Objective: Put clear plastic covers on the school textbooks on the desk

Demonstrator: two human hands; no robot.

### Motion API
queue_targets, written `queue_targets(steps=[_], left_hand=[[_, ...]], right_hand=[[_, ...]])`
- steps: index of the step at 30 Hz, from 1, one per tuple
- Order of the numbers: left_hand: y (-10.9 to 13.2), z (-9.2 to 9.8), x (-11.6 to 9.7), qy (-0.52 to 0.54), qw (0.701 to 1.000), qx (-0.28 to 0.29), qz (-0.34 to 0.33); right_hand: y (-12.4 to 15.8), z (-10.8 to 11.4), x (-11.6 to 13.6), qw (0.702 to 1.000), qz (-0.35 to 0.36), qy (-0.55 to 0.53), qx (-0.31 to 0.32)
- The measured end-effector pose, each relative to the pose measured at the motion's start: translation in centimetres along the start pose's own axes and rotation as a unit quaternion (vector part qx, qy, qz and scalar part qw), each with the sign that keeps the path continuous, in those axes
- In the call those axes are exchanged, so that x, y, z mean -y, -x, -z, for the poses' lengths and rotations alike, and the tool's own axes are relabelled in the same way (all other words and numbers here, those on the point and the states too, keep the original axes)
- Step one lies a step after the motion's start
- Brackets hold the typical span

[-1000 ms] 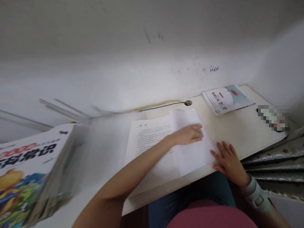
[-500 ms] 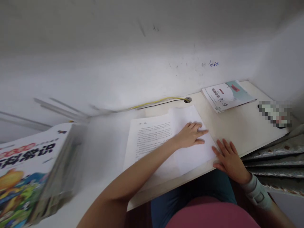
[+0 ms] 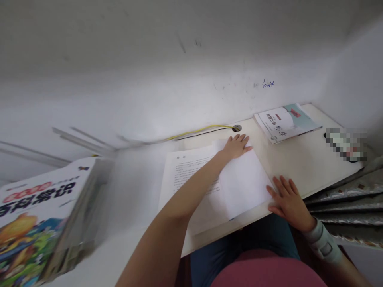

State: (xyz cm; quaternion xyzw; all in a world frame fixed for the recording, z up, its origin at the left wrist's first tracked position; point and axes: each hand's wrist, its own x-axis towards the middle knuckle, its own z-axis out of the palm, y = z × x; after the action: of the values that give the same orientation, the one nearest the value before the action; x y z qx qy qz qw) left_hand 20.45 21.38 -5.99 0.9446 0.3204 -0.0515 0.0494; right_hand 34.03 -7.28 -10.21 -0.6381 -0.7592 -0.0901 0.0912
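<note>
A book (image 3: 245, 187) lies open on the white desk, its left page printed with small text and its right page blank. My left hand (image 3: 236, 146) rests flat on the top of the blank page, fingers outstretched toward the far edge. The forearm crosses the printed page and covers part of its text. At the desk's front edge, just right of the book's lower corner, my right hand (image 3: 287, 201) lies palm down with fingers spread. It holds nothing. A pale band is strapped around that wrist.
On the left stands a stack of books topped by a colourful cover (image 3: 32, 223). A thin booklet (image 3: 287, 122) lies at the back right, near a blurred-out phone-like object (image 3: 345, 145). Yellow and black cables run along the wall into a desk hole (image 3: 237, 128). Folded patterned fabric (image 3: 347, 205) hangs at right.
My left hand has slid from the middle of the blank page up to its far edge. My right hand has stayed in place.
</note>
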Motion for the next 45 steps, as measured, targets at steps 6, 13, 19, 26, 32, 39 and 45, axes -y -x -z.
queue_targets(steps=[6, 13, 19, 26, 32, 39, 45], left_hand=[[-0.1, -0.1, 0.3, 0.018, 0.999, 0.041, -0.011], [2.7, 2.4, -2.2, -0.084, 0.993, -0.065, -0.045], [14.3, 0.7, -7.3, -0.07, 0.992, -0.064, -0.088], [17.6, -2.5, -9.8, -0.011, 0.998, -0.045, -0.03], [16.6, -2.6, -9.7, 0.03, 0.997, -0.03, -0.065], [16.6, -3.2, -8.8, 0.05, 0.993, -0.006, -0.108], [15.4, -3.2, -9.9, 0.035, 0.993, -0.021, -0.109]], right_hand=[[-0.1, -0.1, -0.1, 1.0, 0.008, 0.009, -0.002], [-0.1, -0.1, 0.1, 1.0, -0.004, 0.003, -0.01], [-0.4, 0.4, -0.5, 1.0, -0.021, -0.004, -0.013], [-3.0, 0.9, -3.2, 0.996, -0.076, 0.033, 0.024], [-3.1, 0.8, -3.2, 0.997, -0.049, 0.05, 0.037], [-2.9, 0.7, -3.3, 0.997, -0.042, 0.052, 0.04], [-3.0, 0.8, -3.3, 0.997, -0.037, 0.053, 0.034]])
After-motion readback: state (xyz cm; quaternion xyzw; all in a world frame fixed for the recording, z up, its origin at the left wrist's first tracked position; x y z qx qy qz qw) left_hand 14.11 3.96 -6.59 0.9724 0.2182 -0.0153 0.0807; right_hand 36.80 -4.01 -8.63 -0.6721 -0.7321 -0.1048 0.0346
